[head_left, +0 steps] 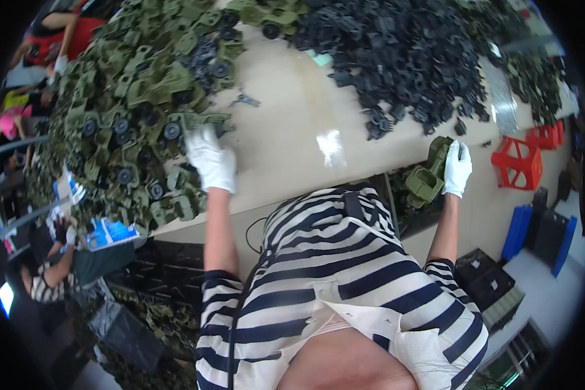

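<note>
My right hand (458,170), in a white glove, grips the edge of a green plastic toy vehicle body (425,184) beyond the table's front edge. The body has a hollow, box-like opening facing up. White-gloved too, my left hand (213,162) lies at the right side of a heap of green toy vehicles (140,88). Its slightly blurred fingers stretch out onto a green toy vehicle (198,121) with a black wheel. Whether they touch it firmly is hard to make out.
A large pile of dark grey plastic parts (396,58) covers the table's (286,156) far right. One small grey part (245,99) lies alone. Red stools (517,162) and black crates (484,276) stand at right. Other people (49,279) are at the left.
</note>
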Demonstrator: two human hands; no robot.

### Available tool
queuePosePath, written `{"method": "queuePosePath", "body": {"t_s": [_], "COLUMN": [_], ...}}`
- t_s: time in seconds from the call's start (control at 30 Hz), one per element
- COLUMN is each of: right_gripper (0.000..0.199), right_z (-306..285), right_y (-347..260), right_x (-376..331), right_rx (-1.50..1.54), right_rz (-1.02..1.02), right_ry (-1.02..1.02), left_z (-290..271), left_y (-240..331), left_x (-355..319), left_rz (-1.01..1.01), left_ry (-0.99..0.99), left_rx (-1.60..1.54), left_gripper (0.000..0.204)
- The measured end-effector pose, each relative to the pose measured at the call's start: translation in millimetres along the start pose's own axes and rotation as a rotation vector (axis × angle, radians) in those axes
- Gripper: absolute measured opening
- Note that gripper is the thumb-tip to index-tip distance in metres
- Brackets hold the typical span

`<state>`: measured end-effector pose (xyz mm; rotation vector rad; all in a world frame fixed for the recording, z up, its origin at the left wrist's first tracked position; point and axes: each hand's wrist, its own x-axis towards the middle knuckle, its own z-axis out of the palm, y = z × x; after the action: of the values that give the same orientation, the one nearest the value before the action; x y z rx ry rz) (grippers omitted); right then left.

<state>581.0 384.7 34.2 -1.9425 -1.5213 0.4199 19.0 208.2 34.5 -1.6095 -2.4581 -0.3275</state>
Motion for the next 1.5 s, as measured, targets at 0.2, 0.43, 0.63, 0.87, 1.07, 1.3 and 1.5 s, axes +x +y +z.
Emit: {"method": "queuePosePath", "body": {"t_s": [0.2,0.43,0.63,0.87,1.07,1.3,1.5], "right_gripper": [0.046,0.040,0.069,0.056,0.063,0.040,0.028], "right_z": [-37,1,76,110,103,100,90], "right_y": [70,8,-97,-72,-83,-77,-98], "right_x": [-8,-20,-35,-17,-21,-15,-24], "right_rx": [-0.449,-0.187,-0.127,-0.043,-0.193,-0.087,0.464], "right_rz": [0.142,-0.043,-0.208,-0.185,-0.214,-0.135,0.097], "right_ry": [-0.045,-0.149,-0.564,-0.676,-0.622,-0.529,-0.517], "left_z": [-2,-8,11,-9,15,41,69], "left_y": [-21,42,117,81,109,116,111], "left_x": [63,40,5,-29,-21,-13,-26], "left_rz": [0.169,0.380,0.759,0.422,-0.348,-0.820,-0.699], "left_ry": [-0.369,-0.151,0.001,-0.014,-0.195,-0.247,-0.050], "left_rx": [0.360,-0.041,-0.320,-0.376,-0.429,-0.776,-1.416], "left_gripper": [0.067,0.070,0.032,0.050,0.114,0.120,0.072]}}
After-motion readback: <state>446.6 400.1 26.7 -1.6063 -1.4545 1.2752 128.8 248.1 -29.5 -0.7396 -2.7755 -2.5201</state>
